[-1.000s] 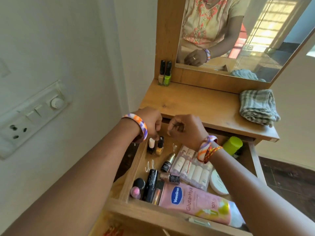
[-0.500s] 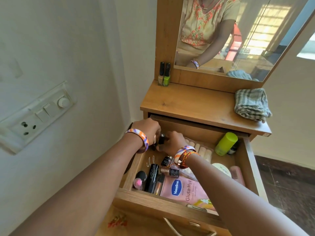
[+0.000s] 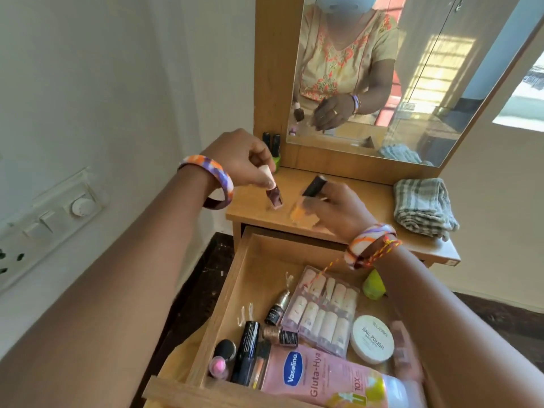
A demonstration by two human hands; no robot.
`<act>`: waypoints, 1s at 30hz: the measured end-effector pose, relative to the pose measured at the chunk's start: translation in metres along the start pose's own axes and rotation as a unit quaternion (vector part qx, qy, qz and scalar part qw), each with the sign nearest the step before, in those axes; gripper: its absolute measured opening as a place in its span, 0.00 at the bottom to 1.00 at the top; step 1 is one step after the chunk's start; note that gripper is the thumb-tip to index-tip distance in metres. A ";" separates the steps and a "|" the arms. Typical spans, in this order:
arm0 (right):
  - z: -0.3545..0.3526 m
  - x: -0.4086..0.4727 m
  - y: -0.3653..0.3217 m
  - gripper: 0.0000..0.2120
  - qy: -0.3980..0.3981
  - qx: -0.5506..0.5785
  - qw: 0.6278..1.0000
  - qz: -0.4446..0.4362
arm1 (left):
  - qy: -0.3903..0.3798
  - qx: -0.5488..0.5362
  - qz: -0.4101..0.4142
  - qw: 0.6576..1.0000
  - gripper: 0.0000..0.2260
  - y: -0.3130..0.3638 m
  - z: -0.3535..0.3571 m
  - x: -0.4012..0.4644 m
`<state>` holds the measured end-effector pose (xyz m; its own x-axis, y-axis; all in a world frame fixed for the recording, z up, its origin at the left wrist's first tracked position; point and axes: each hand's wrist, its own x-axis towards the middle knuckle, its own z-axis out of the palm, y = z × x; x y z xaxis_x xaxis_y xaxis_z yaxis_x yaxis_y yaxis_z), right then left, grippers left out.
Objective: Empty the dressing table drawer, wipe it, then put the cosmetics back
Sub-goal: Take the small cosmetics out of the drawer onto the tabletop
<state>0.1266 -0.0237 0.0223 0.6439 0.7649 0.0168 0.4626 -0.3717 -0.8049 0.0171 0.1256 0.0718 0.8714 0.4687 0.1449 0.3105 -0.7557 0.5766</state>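
Wooden table [image 3: 347, 198] under the mirror is now receiving stock: both hands, half a second ago inside the drawer [image 3: 265, 260], are lowering bottles onto it, left fingers [image 3: 265, 175] gripping a dark polish bottle [image 3: 274, 197], right fingers [image 3: 323, 198] a black-capped one [image 3: 313, 186], emptying barely begun.

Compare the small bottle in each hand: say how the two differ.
The left hand holds a dark maroon nail polish bottle with a pale cap; the right hand holds an orange bottle with a black cap.

The maroon bottle is nearly upright, close above the tabletop; the orange bottle is tilted, cap pointing up and away.

The maroon bottle is fairly sharp; the orange bottle is blurred.

Both are small bottles held over the tabletop, out of the drawer.
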 end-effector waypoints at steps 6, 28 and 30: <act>-0.002 0.033 0.004 0.12 0.018 -0.083 0.996 0.034 | 0.002 0.045 -0.030 0.999 0.11 -0.003 0.037 0.038; 0.031 0.098 0.044 0.10 0.182 0.043 0.982 0.036 | 0.213 -0.059 -0.124 0.967 0.03 -0.029 0.110 0.071; 0.032 0.103 0.045 0.14 0.196 0.042 0.979 0.033 | 0.223 -0.052 -0.129 0.965 0.02 -0.029 0.112 0.076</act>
<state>0.1946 0.0551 -0.0310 0.8629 0.4738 0.1759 0.3705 -0.3562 -0.8578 0.1169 0.1318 -0.0237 0.5129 0.8030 0.3034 0.4362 -0.5483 0.7135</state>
